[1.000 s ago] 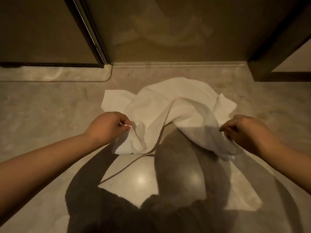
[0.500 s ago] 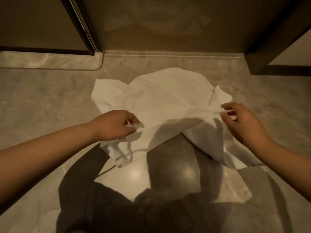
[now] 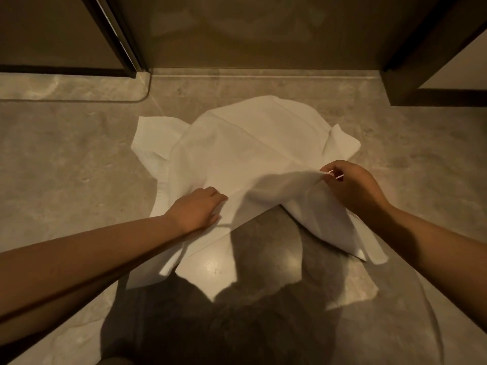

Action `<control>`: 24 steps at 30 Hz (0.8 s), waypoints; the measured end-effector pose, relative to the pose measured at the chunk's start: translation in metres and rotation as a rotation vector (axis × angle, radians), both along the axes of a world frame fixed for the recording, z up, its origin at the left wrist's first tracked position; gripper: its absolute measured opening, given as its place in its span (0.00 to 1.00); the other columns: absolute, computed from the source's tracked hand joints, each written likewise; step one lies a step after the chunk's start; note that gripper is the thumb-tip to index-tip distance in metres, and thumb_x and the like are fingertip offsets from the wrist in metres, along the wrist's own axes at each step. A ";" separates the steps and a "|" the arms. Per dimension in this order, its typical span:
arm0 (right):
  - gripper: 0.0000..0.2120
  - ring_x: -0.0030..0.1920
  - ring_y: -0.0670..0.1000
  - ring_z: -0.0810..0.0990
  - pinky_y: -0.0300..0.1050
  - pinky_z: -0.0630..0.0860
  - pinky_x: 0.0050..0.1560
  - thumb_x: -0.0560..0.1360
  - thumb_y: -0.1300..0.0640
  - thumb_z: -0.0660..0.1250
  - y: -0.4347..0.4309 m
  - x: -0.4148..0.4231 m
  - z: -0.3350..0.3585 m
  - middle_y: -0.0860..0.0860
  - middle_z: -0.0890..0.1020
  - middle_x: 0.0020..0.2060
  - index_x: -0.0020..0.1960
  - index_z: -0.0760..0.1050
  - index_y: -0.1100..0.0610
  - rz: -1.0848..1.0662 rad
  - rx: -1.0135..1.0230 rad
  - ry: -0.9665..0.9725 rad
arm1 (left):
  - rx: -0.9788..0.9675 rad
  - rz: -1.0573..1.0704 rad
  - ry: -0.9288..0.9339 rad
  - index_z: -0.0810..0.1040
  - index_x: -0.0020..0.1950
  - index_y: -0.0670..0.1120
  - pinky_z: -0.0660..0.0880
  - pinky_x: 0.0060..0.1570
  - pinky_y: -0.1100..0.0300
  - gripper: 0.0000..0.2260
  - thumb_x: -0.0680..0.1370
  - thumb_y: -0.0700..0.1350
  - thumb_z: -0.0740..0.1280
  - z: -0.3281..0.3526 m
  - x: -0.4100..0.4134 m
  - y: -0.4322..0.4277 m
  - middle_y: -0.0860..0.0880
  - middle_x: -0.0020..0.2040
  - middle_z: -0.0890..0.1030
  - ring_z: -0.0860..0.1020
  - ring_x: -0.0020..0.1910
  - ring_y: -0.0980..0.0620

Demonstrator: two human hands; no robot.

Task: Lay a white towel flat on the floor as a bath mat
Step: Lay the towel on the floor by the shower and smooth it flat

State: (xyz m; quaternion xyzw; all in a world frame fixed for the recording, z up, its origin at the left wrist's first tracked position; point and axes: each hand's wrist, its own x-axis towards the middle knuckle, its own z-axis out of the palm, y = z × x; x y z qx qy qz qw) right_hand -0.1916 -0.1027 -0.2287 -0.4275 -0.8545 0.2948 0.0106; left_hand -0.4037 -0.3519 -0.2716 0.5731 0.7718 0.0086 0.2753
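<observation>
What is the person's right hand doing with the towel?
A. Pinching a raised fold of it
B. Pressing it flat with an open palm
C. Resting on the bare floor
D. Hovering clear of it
A: the right hand pinches a lifted fold of the towel between thumb and fingers, while the left hand lies on the cloth.

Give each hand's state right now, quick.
Left hand: open, fingers resting on the white towel.
Right hand: closed, pinching a raised fold of the towel.

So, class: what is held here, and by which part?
The right hand pinches the white towel by a lifted fold; the left hand only rests on it.
</observation>
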 end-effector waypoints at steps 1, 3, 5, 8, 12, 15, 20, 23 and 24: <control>0.05 0.41 0.47 0.76 0.45 0.75 0.42 0.77 0.56 0.63 -0.001 0.001 0.000 0.45 0.79 0.40 0.47 0.78 0.51 0.006 0.011 0.015 | -0.005 -0.016 0.007 0.67 0.70 0.47 0.71 0.56 0.49 0.21 0.78 0.47 0.62 -0.002 -0.001 -0.001 0.45 0.64 0.71 0.71 0.58 0.45; 0.05 0.39 0.44 0.75 0.42 0.75 0.39 0.76 0.57 0.64 -0.004 0.002 0.002 0.44 0.79 0.38 0.46 0.78 0.50 0.025 0.042 0.050 | 0.000 -0.033 0.016 0.67 0.69 0.47 0.72 0.55 0.49 0.20 0.78 0.46 0.62 -0.005 -0.002 -0.003 0.45 0.64 0.70 0.70 0.58 0.45; 0.05 0.38 0.42 0.75 0.40 0.74 0.37 0.76 0.57 0.64 -0.010 0.003 0.004 0.44 0.78 0.38 0.47 0.78 0.49 0.051 0.059 0.068 | 0.006 -0.057 0.031 0.67 0.69 0.48 0.72 0.53 0.48 0.19 0.78 0.45 0.61 -0.006 -0.003 -0.006 0.45 0.64 0.69 0.69 0.58 0.46; 0.04 0.38 0.42 0.74 0.37 0.71 0.36 0.75 0.55 0.64 -0.026 0.005 0.008 0.43 0.76 0.39 0.48 0.75 0.47 0.114 0.074 0.016 | 0.019 -0.118 0.074 0.67 0.68 0.48 0.74 0.50 0.48 0.18 0.78 0.46 0.59 -0.006 -0.003 -0.014 0.46 0.65 0.68 0.68 0.58 0.47; 0.05 0.37 0.41 0.73 0.33 0.67 0.36 0.72 0.56 0.65 -0.054 0.012 0.011 0.43 0.75 0.38 0.47 0.74 0.49 0.263 0.007 -0.016 | 0.031 -0.192 0.137 0.67 0.70 0.49 0.73 0.52 0.52 0.19 0.79 0.46 0.60 -0.002 -0.006 -0.031 0.47 0.67 0.67 0.68 0.60 0.47; 0.03 0.37 0.41 0.73 0.31 0.67 0.36 0.73 0.55 0.66 -0.072 0.017 0.005 0.43 0.75 0.39 0.47 0.74 0.50 0.371 -0.007 -0.070 | 0.063 -0.244 0.158 0.69 0.69 0.46 0.73 0.50 0.49 0.19 0.78 0.43 0.62 0.002 -0.010 -0.045 0.45 0.66 0.70 0.71 0.58 0.44; 0.05 0.40 0.48 0.76 0.41 0.75 0.42 0.75 0.53 0.64 -0.086 0.025 -0.008 0.48 0.77 0.42 0.49 0.74 0.53 0.518 0.004 -0.205 | 0.022 -0.284 0.197 0.70 0.67 0.47 0.74 0.47 0.49 0.18 0.78 0.48 0.62 0.003 -0.014 -0.061 0.45 0.63 0.72 0.72 0.54 0.45; 0.10 0.43 0.49 0.76 0.43 0.74 0.45 0.76 0.48 0.61 -0.079 0.027 -0.012 0.48 0.76 0.43 0.49 0.74 0.53 0.639 0.083 -0.188 | 0.037 -0.334 0.237 0.73 0.63 0.46 0.74 0.46 0.51 0.17 0.78 0.53 0.60 0.005 -0.016 -0.064 0.44 0.62 0.74 0.74 0.53 0.45; 0.11 0.45 0.49 0.75 0.42 0.73 0.47 0.76 0.46 0.60 -0.076 0.027 -0.012 0.48 0.77 0.46 0.51 0.75 0.52 0.637 0.095 -0.151 | 0.071 -0.352 0.255 0.74 0.62 0.46 0.74 0.48 0.52 0.17 0.77 0.53 0.61 0.006 -0.015 -0.063 0.43 0.63 0.75 0.75 0.55 0.43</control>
